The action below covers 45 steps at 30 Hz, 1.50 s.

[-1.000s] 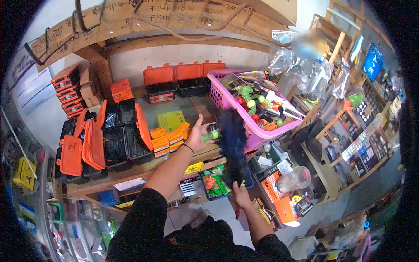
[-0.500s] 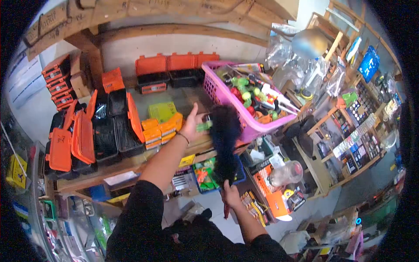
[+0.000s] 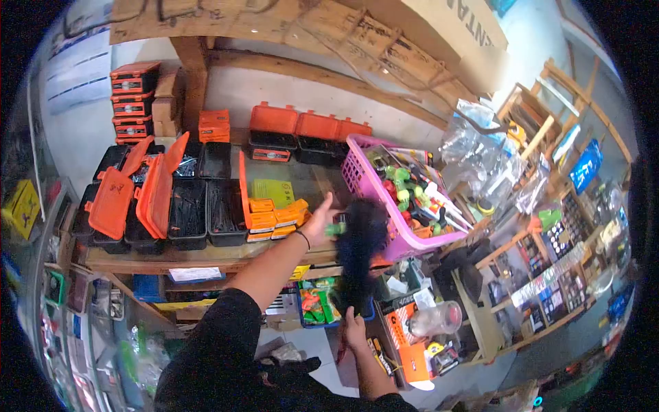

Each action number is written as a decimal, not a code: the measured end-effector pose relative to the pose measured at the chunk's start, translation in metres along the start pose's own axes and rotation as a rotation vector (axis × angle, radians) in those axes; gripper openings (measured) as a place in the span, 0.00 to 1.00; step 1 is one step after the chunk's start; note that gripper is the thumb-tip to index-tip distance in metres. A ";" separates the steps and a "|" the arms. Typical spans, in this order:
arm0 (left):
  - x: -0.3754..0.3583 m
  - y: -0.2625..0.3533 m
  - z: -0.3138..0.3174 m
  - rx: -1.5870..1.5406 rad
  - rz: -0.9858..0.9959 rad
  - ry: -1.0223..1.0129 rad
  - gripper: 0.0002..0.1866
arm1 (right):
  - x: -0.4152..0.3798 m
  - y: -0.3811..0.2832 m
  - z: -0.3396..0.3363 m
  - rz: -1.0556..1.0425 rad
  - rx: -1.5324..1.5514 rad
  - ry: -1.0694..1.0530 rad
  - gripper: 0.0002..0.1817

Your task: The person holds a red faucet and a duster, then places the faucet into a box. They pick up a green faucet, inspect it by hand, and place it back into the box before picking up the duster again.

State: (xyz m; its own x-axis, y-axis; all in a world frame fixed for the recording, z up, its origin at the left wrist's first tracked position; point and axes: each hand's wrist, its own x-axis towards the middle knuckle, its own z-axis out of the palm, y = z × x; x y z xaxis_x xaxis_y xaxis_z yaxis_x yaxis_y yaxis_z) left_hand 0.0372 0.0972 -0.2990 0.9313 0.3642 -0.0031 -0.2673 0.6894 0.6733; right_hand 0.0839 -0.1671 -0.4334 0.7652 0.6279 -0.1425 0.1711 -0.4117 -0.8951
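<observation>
A black feather duster (image 3: 360, 240), smeared by motion, stands nearly upright in front of me. My right hand (image 3: 355, 331) is closed round its lower end, where a dark red handle tip sticks out below. My left hand (image 3: 318, 223) is raised over the bench front with the thumb up, closed on a small green fitting (image 3: 336, 229). The duster's bristles overlap the far end of that fitting, so its full shape is hidden. Just beyond the duster sits a pink basket (image 3: 395, 230) heaped with green, red and white tool parts.
Black boxes with orange lids (image 3: 152, 199) line the bench left of my hands, several of them opened with dark screws inside. Small orange cartons (image 3: 274, 216) and a yellow-green box (image 3: 272, 192) lie nearby. A blue-rimmed bin (image 3: 319, 305) stands below. A wooden beam (image 3: 322, 41) crosses overhead.
The view has swung, so the bench and boxes sit further right and lower. Both hands keep their holds, the duster still blurred in front of the green fitting.
</observation>
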 end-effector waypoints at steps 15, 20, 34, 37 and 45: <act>0.021 -0.010 -0.022 -0.008 0.047 -0.025 0.45 | 0.016 0.014 -0.020 0.038 0.040 -0.182 0.27; 0.021 0.001 -0.026 -0.075 -0.147 -0.402 0.47 | 0.029 0.039 -0.025 -0.227 -0.268 -0.213 0.27; 0.019 -0.003 -0.023 0.027 -0.018 -0.066 0.47 | 0.047 0.052 -0.046 -0.066 -0.176 -0.209 0.25; 0.007 0.001 -0.007 0.005 -0.013 -0.070 0.45 | 0.047 0.046 -0.043 -0.180 -0.094 -0.209 0.26; 0.007 -0.002 -0.008 0.017 0.022 -0.029 0.43 | 0.045 0.024 -0.056 -0.057 -0.101 -0.123 0.29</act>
State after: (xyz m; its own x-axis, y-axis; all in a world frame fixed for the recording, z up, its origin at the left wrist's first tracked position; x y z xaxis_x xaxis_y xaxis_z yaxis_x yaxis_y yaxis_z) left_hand 0.0423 0.1036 -0.3068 0.9321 0.3606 0.0337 -0.2842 0.6707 0.6851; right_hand 0.1575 -0.1854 -0.4373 0.6718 0.7256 -0.1490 0.2785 -0.4338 -0.8569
